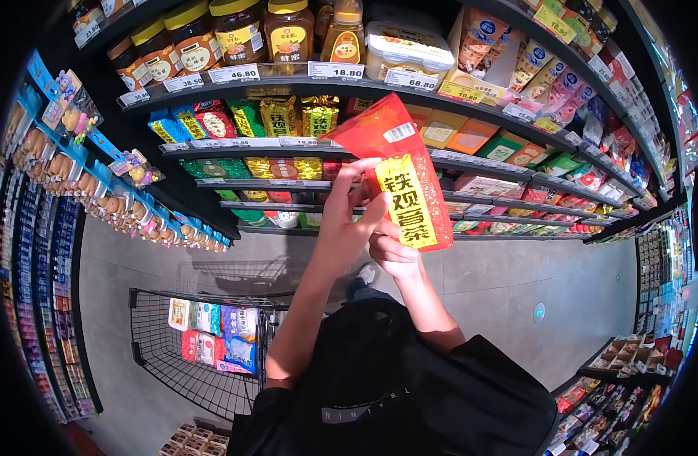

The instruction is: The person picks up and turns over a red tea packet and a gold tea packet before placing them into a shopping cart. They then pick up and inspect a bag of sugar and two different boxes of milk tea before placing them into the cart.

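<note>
A red tea packet (402, 163) with a yellow label and a white barcode is held up in front of the store shelves. My left hand (347, 216) grips its left edge, fingers over the front. My right hand (394, 254) holds it from below at the bottom edge. Both arms reach up from my black shirt (409, 387). Behind the packet a shelf (235, 143) carries green, yellow and red tea packets (280, 115).
A black wire shopping cart (204, 342) with several colourful packets stands at lower left on the grey floor. Honey jars (288, 32) and price tags line the top shelf. Hanging goods fill the left rack (68, 159); more shelves stand at right.
</note>
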A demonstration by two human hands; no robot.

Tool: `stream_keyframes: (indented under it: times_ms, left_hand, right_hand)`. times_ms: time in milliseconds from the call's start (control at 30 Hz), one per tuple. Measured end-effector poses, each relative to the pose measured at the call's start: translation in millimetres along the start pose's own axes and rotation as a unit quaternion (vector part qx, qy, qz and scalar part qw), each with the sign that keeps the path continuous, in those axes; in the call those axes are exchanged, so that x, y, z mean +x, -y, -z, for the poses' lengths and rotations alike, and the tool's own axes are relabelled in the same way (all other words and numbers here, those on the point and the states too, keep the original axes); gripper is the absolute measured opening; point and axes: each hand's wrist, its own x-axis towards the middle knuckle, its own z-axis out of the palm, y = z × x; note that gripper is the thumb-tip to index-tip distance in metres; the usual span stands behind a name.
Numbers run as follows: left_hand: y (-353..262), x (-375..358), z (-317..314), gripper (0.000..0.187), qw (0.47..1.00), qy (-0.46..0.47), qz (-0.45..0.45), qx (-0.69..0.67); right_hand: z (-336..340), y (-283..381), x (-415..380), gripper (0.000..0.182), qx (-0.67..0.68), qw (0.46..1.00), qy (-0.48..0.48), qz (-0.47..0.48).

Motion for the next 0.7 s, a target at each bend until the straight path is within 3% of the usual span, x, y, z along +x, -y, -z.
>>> stream_keyframes:
  times_ms: [600, 700]
  left_hand:
    - [1, -1, 7, 0.042, 1.000, -0.014, 0.013, -0.011]
    - [-12, -3, 10, 0.043, 0.996, -0.026, 0.087, 0.013]
  right_hand:
    - [3, 4, 2, 0.053, -0.003, 1.000, 0.009, -0.011]
    - [-17, 3, 8, 0.051, -0.174, 0.975, -0.115, 0.077]
